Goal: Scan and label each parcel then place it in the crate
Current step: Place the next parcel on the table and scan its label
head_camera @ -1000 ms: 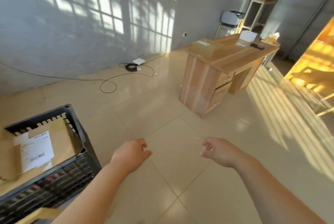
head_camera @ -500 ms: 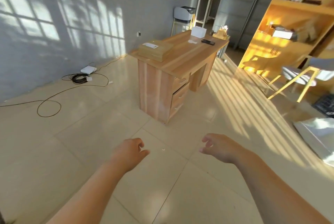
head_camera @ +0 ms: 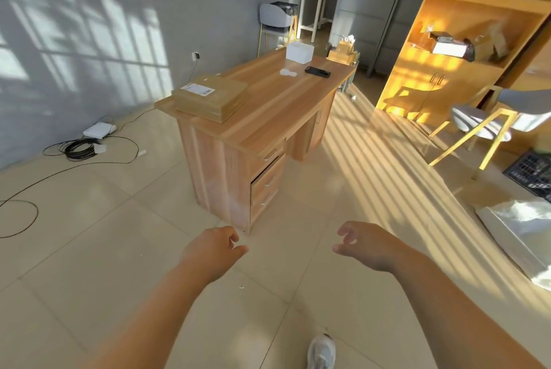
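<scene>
Flat brown cardboard parcel on near left corner of wooden worktop, white barcode label on top face (print too small to read). Farther along worktop: white box, black phone, small white item. Dark slatted crate on floor at far right edge, contents not discernible. Left hand and right hand held out over tiled floor, each grip loosely spread, fingers curled, holding nothing. White shoe below.

brown parcel white label on my light wood desk, black phone further back, white box, beige tile floor
</scene>
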The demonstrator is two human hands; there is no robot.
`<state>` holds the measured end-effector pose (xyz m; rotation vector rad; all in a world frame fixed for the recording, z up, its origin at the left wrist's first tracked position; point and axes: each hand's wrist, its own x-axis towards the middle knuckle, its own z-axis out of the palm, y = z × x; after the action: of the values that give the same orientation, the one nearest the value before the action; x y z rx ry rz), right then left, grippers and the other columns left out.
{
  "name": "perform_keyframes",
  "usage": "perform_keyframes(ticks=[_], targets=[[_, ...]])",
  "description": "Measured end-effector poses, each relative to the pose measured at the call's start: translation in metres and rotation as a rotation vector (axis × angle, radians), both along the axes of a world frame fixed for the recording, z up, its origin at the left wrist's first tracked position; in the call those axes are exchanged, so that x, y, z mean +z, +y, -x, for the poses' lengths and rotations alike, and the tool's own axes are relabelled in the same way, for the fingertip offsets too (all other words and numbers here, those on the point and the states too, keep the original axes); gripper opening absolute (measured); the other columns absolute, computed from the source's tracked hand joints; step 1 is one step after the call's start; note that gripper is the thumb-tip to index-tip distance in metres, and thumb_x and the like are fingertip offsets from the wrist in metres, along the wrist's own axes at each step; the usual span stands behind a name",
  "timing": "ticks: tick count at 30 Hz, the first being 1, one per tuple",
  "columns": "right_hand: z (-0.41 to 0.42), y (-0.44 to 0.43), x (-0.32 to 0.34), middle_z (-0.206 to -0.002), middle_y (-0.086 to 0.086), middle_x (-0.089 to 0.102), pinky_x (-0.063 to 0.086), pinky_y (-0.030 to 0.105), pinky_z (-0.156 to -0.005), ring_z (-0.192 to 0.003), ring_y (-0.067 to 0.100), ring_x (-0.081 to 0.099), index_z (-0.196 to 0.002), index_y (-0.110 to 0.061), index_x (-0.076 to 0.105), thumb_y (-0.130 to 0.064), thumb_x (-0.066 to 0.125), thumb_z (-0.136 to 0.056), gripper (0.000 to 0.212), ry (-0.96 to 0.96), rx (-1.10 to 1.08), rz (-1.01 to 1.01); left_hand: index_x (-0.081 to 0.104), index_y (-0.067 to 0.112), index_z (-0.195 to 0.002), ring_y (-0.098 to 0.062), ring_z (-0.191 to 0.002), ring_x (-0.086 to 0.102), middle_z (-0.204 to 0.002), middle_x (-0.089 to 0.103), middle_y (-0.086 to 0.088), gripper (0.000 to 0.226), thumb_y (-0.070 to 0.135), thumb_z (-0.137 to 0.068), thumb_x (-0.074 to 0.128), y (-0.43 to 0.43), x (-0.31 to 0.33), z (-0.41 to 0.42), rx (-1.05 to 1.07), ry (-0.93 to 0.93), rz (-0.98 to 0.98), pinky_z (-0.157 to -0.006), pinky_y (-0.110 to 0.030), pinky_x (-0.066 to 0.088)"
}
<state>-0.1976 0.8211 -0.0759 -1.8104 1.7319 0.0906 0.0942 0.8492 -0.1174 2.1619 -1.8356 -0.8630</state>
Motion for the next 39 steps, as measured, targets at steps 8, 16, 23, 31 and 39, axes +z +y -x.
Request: perform_keyframes(ticks=[8, 16, 23, 31, 39], targets=[[0.048, -0.177, -0.004, -0.123, -0.001, 0.055, 0.037, 0.026, -0.083, -0.105, 0.015, 0.052, -0.128, -0.021, 0.051, -0.043, 0.060, -0.091, 0.044, -0.007, 0.104, -0.035, 0.058, 0.024, -0.108, -0.012, -0.090, 0.058, -0.105, 0.059, 0.009, 0.032, 0.046, -0.085, 0.058, -0.145, -0.006, 0.056, 0.141, 0.021, -0.014, -0.080, -0.028, 0.048], [0.052, -0.347, 0.000, -0.119, -0.003, 0.054, 0.038, 0.027, -0.083, -0.105, 0.016, 0.053, -0.128, -0.022, 0.051, -0.045, 0.061, -0.090, 0.045, 0.027, 0.234, -0.038, 0.058, 0.026, -0.108, -0.009, -0.087, 0.058, -0.102, 0.059, 0.011, 0.031, 0.047, -0.086, 0.057, -0.255, -0.013, 0.070, 0.321, 0.049, -0.035, -0.077, -0.024, 0.046], [-0.007, -0.472, -0.017, -0.128, -0.001, 0.054, 0.041, 0.027, -0.087, -0.109, 0.016, 0.054, -0.131, -0.021, 0.049, -0.044, 0.060, -0.090, 0.048, 0.035, 0.370, -0.081, 0.059, 0.029, -0.101, -0.008, -0.086, 0.058, -0.101, 0.059, 0.012, 0.024, 0.048, -0.085, 0.058, -0.352, -0.038, 0.035, 0.464, 0.103, -0.056, -0.077, -0.025, 0.047], [-0.103, -0.614, -0.017, -0.138, 0.000, 0.051, 0.044, 0.032, -0.096, -0.121, 0.019, 0.051, -0.140, -0.018, 0.043, -0.043, 0.057, -0.093, 0.055, 0.056, 0.504, -0.065, 0.059, 0.027, -0.104, -0.009, -0.084, 0.057, -0.102, 0.059, 0.011, 0.024, 0.043, -0.087, 0.057, -0.491, -0.050, -0.032, 0.671, 0.223, 0.022, -0.067, -0.024, 0.045], [-0.158, -0.704, -0.035, -0.127, -0.005, 0.057, 0.049, 0.034, -0.089, -0.110, 0.014, 0.056, -0.134, -0.024, 0.048, -0.047, 0.055, -0.093, 0.047, 0.052, 0.526, -0.030, 0.024, 0.016, -0.143, -0.025, -0.123, 0.043, -0.141, 0.026, -0.005, 0.072, 0.052, -0.087, 0.053, -0.591, -0.055, -0.086, 0.999, 0.310, 0.160, -0.098, -0.040, 0.040]])
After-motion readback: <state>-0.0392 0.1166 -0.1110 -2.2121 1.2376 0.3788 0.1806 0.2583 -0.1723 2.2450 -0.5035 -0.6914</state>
